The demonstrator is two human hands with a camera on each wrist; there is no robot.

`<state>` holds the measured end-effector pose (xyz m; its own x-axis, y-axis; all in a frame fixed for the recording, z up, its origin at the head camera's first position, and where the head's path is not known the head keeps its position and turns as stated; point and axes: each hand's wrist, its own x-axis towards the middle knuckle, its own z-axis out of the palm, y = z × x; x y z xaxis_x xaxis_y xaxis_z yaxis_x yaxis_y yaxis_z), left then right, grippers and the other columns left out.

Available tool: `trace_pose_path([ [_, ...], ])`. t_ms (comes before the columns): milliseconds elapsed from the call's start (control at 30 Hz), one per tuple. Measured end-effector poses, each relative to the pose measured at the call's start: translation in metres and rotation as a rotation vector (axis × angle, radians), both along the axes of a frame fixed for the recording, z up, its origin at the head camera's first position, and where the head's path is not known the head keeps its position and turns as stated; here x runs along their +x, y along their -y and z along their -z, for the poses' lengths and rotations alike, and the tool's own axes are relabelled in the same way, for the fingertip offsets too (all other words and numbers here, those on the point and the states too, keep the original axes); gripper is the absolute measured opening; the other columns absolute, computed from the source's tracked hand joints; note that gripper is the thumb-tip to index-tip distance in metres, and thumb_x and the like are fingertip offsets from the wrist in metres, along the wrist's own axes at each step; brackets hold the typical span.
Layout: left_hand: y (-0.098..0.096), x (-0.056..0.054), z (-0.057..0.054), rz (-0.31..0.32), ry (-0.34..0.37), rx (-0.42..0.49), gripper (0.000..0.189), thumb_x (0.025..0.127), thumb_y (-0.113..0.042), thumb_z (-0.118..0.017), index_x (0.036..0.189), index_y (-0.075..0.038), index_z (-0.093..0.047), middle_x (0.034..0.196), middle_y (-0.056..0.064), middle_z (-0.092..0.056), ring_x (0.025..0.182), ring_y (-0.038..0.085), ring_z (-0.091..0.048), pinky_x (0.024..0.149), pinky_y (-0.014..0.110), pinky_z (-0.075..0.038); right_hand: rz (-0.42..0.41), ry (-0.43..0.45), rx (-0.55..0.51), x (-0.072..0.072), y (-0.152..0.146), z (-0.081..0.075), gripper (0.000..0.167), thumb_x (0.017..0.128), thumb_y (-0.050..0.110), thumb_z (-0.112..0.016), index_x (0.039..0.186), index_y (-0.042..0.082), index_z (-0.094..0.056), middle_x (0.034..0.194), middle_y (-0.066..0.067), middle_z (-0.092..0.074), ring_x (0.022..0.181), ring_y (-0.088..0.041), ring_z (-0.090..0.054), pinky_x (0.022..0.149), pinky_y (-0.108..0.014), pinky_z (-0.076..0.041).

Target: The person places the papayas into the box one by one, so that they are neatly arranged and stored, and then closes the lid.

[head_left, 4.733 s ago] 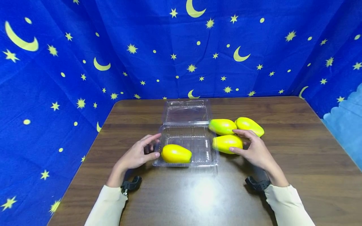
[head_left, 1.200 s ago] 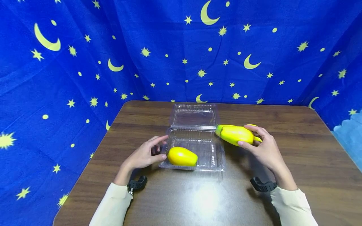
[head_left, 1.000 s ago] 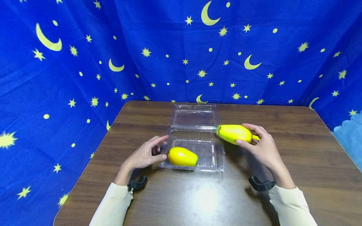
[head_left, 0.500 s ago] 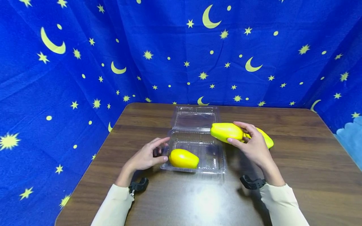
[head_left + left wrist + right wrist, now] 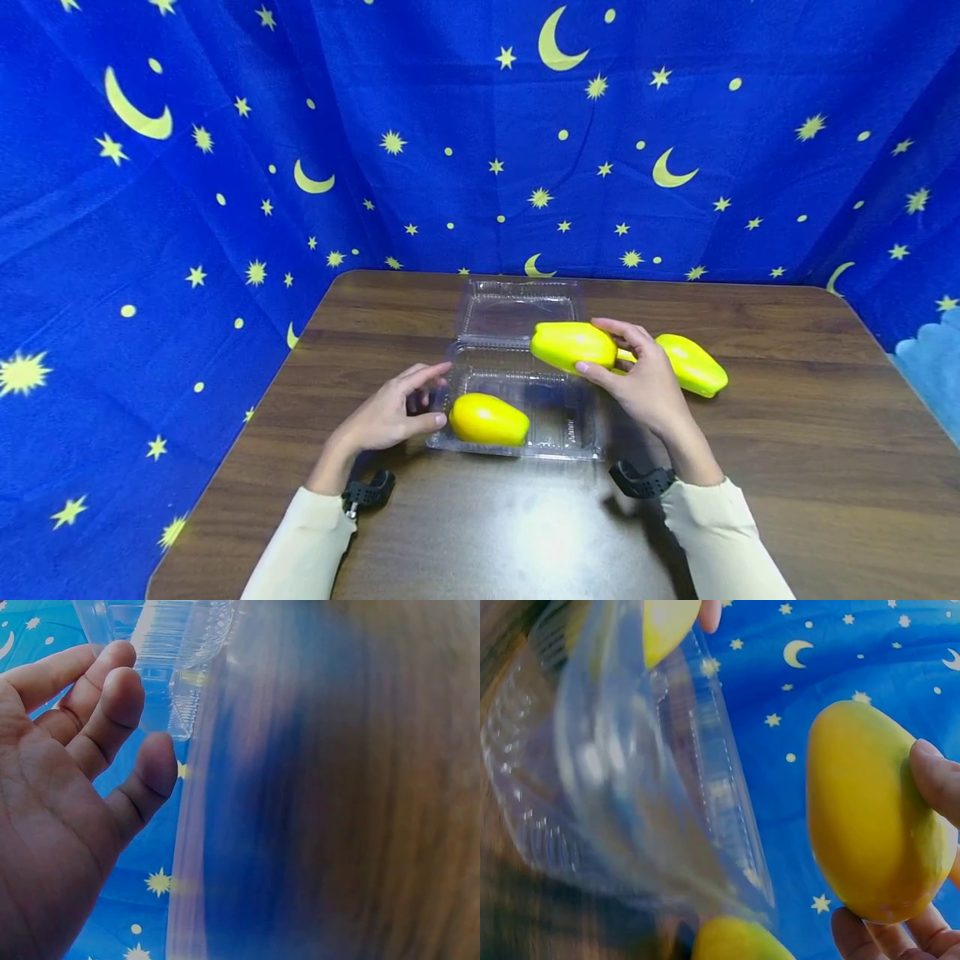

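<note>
In the head view my right hand (image 5: pixel 637 375) grips a yellow papaya (image 5: pixel 573 346) between thumb and fingers, raised over the back right part of a clear plastic clamshell box (image 5: pixel 517 456). The right wrist view shows this held papaya (image 5: pixel 874 817) with my thumb on its side and fingertips below. A second papaya (image 5: pixel 489 419) lies in the box at its front left. Beside the box's left edge is my left hand (image 5: pixel 390 408), holding nothing, its fingers loosely bent. Whether it touches the box is unclear.
A papaya (image 5: pixel 692 365) lies on the wooden table (image 5: pixel 810 433) right of the box. Another papaya (image 5: pixel 625 358) is mostly hidden behind my right hand. The box's lid (image 5: pixel 519 312) lies folded back. A blue cloth (image 5: pixel 450 100) with moons and stars surrounds the table.
My right hand has taken a papaya from the group on the right, raised it and carried it left over the box. My left hand has stayed by the box's left edge.
</note>
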<state>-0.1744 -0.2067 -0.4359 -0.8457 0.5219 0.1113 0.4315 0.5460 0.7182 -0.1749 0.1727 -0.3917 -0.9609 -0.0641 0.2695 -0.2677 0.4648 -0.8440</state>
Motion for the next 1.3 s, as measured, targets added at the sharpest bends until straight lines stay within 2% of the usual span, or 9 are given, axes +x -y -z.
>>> trace_pose_path([
  [233,-0.001,0.0,0.0,-0.004,-0.004,-0.017,0.072,0.09,-0.033,-0.075,0.153,-0.022,-0.042,0.13,0.0,-0.06,0.091,0.02,-0.053,0.074,0.034,-0.047,-0.037,0.031,-0.039,-0.001,0.011,0.003,0.064,0.083,0.024,-0.084,0.14,0.013,-0.057,0.139,-0.01,-0.056,0.12,-0.03,-0.056,0.099,-0.053,-0.051],
  [567,0.0,0.0,-0.003,0.001,0.011,-0.013,0.072,0.091,-0.033,-0.075,0.154,-0.021,-0.041,0.132,0.0,-0.059,0.091,0.021,-0.053,0.075,0.034,-0.047,-0.056,0.057,-0.075,0.0,0.025,0.006,0.064,0.083,0.022,-0.083,0.14,0.013,-0.057,0.142,-0.009,-0.056,0.123,-0.03,-0.058,0.099,-0.048,-0.052],
  [933,-0.001,-0.003,-0.004,0.002,0.015,-0.026,0.072,0.09,-0.034,-0.074,0.154,-0.024,-0.041,0.134,0.0,-0.059,0.094,0.02,-0.053,0.078,0.034,-0.047,-0.094,0.097,-0.196,0.001,0.043,0.004,0.062,0.084,0.017,-0.082,0.14,0.013,-0.056,0.143,-0.007,-0.056,0.126,-0.028,-0.056,0.105,-0.048,-0.048],
  [1067,0.0,-0.001,-0.003,0.002,0.01,-0.026,0.072,0.091,-0.034,-0.074,0.154,-0.021,-0.041,0.134,0.0,-0.059,0.093,0.019,-0.053,0.077,0.034,-0.048,-0.101,0.112,-0.237,0.0,0.051,0.004,0.061,0.084,0.015,-0.082,0.139,0.013,-0.056,0.141,-0.006,-0.057,0.123,-0.025,-0.057,0.103,-0.038,-0.05],
  [1200,0.001,0.0,-0.003,-0.002,0.013,-0.023,0.073,0.09,-0.034,-0.074,0.154,-0.02,-0.041,0.133,0.0,-0.059,0.093,0.019,-0.053,0.077,0.035,-0.048,-0.114,0.112,-0.29,0.001,0.061,0.003,0.061,0.083,0.01,-0.082,0.139,0.011,-0.057,0.139,-0.007,-0.059,0.118,-0.023,-0.059,0.093,-0.023,-0.053],
  [1300,0.001,0.0,-0.002,-0.005,0.013,-0.018,0.073,0.09,-0.035,-0.074,0.153,-0.02,-0.041,0.132,0.0,-0.059,0.093,0.019,-0.052,0.076,0.035,-0.048,-0.118,0.12,-0.317,0.001,0.068,0.004,0.061,0.083,0.006,-0.08,0.139,0.009,-0.056,0.139,-0.01,-0.059,0.117,-0.023,-0.061,0.089,-0.019,-0.053],
])
